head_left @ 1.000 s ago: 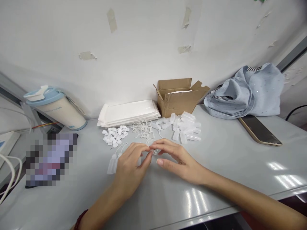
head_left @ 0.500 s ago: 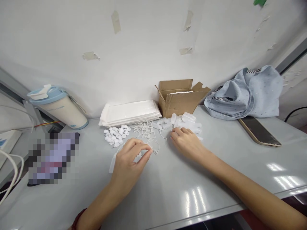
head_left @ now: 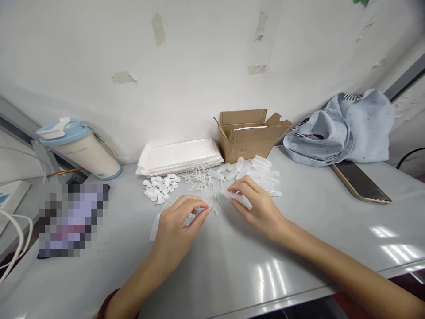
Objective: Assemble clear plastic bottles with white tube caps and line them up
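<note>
1. Mid-surface [head_left: 212,274], our left hand [head_left: 182,221] pinches a white cord [head_left: 218,205].
2. Just right, our right hand [head_left: 257,206] grips a translucent tube [head_left: 229,194].
3. Beyond, we have white caps [head_left: 161,188] and loose tubes [head_left: 264,174].
4. Along the far edge, we see a cardboard box [head_left: 254,144].

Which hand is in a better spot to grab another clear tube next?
Probably the right hand: it's close beside the pile of clear tubes, though holding a tube. The left hand is farther away, pinching a small white piece.
</note>
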### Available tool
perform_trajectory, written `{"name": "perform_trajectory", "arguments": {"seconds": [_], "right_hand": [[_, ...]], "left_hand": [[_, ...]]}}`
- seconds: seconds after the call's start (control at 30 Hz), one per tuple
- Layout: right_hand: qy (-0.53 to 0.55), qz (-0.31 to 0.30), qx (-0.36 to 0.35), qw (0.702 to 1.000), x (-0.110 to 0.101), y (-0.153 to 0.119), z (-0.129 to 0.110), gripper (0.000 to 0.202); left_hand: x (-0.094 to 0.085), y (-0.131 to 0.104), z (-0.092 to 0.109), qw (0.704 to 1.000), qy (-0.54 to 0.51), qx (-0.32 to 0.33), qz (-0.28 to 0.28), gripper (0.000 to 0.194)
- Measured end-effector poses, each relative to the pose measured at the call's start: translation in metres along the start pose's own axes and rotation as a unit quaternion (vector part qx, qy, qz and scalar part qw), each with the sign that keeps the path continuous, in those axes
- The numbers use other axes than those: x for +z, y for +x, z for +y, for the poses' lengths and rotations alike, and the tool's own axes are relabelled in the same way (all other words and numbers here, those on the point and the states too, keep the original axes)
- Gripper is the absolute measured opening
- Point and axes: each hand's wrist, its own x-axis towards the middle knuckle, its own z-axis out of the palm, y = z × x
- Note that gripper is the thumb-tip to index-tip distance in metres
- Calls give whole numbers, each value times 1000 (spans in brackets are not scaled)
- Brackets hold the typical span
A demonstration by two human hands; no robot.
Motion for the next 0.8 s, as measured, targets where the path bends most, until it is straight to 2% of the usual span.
{"name": "perform_trajectory", "arguments": {"seconds": [0.07, 0.17, 0.57, 0.7, 0.8], "right_hand": [[81, 8, -23, 996, -2, -1, -8, 21], [139, -14, -38, 989, -3, -3, -17, 23], [184, -13, -10, 983, 2, -7, -18, 18], [182, -1, -14, 983, 3, -8, -21, 17], [177, 20, -26, 984, 4, -8, -23, 16]], "left_hand": [[0, 0, 0, 1000, -11, -14, 2, 9], [0, -1, 1, 999, -32, -31, 3, 8], [-2, -1, 5, 993, -85, -64, -52, 10], [-2, -1, 6, 985, -119, -118, -46, 8], [-3, 1, 5, 965, -158, -201, -52, 9]]}}
